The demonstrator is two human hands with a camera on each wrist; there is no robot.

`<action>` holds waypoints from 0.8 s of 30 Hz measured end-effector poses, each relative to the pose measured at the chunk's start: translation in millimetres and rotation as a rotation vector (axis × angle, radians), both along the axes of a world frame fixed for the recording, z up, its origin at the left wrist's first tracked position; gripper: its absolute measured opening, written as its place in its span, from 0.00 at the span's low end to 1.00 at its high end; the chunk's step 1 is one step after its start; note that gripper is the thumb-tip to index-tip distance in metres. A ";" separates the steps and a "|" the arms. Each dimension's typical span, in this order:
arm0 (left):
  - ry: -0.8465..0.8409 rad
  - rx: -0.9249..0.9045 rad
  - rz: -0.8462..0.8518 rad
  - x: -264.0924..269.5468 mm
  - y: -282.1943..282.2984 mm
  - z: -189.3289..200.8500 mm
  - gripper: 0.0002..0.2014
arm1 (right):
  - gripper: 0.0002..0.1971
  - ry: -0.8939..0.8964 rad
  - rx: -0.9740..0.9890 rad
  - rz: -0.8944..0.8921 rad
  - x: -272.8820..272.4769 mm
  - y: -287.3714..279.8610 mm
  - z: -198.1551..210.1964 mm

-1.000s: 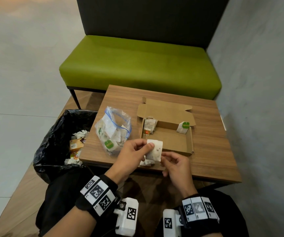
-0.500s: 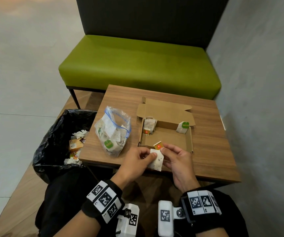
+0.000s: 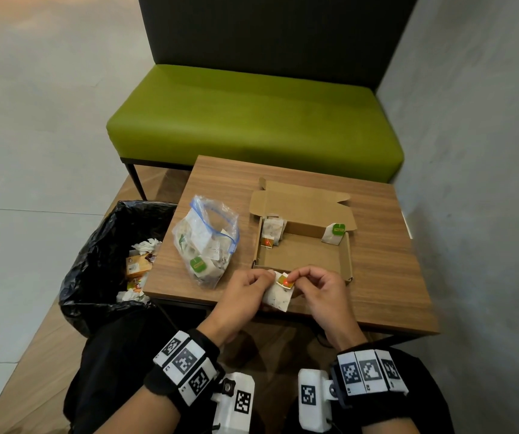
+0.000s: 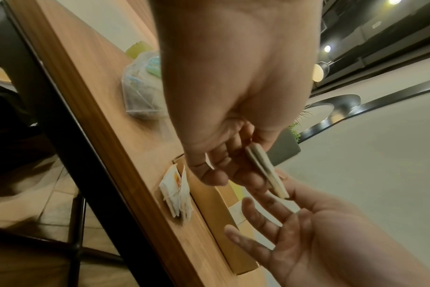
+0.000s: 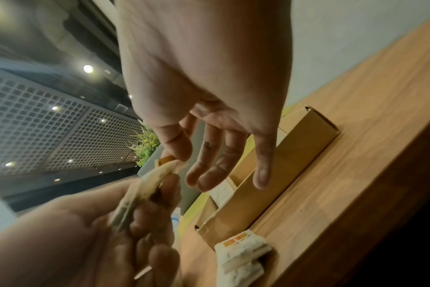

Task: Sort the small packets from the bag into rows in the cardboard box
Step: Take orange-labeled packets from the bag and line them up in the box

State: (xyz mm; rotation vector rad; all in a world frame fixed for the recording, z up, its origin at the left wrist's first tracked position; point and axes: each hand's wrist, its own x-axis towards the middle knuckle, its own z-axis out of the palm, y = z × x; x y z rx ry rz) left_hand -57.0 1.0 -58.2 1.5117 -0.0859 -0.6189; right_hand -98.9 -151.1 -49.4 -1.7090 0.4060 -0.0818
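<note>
Both hands hold one white speckled packet (image 3: 278, 298) just above the table's near edge, in front of the open cardboard box (image 3: 344, 261). My left hand (image 3: 266, 278) pinches the packet's left side; the left wrist view shows the packet (image 4: 265, 171) edge-on between thumb and fingers. My right hand (image 3: 298, 275) pinches its orange tag (image 3: 284, 280) with thumb and forefinger, the other fingers loose. In the box, orange-tagged packets (image 3: 271, 234) lean in the back left corner and a green-tagged packet (image 3: 334, 233) in the back right. The clear zip bag (image 3: 205, 239) of packets lies left of the box.
A few loose packets (image 5: 243, 252) lie on the wooden table (image 3: 386, 270) by the box's near corner, under my hands. A black-lined bin (image 3: 95, 261) with rubbish stands left of the table. A green bench (image 3: 251, 120) is behind, and a grey wall is on the right.
The packet has come down from in front of the box to the table's near edge. My right hand has moved up from its lower corner to pinch the orange tag.
</note>
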 end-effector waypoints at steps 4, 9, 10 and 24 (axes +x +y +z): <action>-0.070 0.006 -0.050 -0.9 1.5 1.9 0.11 | 0.13 -0.017 -0.053 0.016 -1.2 -1.5 0.8; -0.162 0.010 0.080 3.7 1.2 0.2 0.08 | 0.08 -0.004 0.130 -0.036 -3.7 -0.5 2.3; -0.192 0.020 0.093 4.6 0.2 0.3 0.08 | 0.07 0.002 0.103 -0.022 -3.3 1.0 0.9; -0.431 0.379 0.120 29.3 -10.7 -15.4 0.11 | 0.02 0.002 -0.257 0.008 35.0 -10.1 -16.6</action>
